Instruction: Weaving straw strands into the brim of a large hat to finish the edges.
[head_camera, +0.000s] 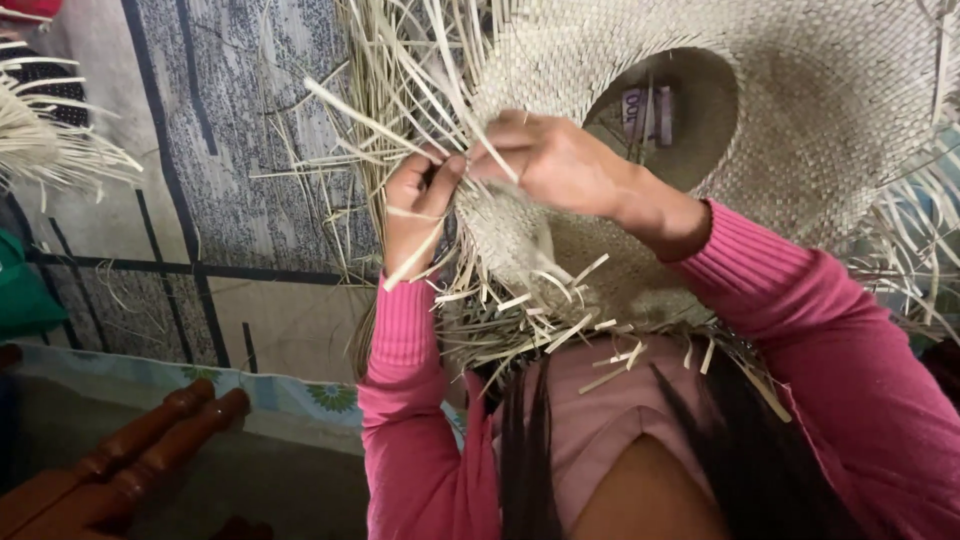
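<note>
Both hands (480, 175) pinching straw strands (400, 110) at woven hat (800, 130) brim | patterned rug (230, 200) beneath | wooden legs (130, 450) nearby

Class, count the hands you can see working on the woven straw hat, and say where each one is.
2. The left hand pinches loose straw strips at the brim's edge; the right hand grips the woven straw hat beside it. No other hands show.
</note>
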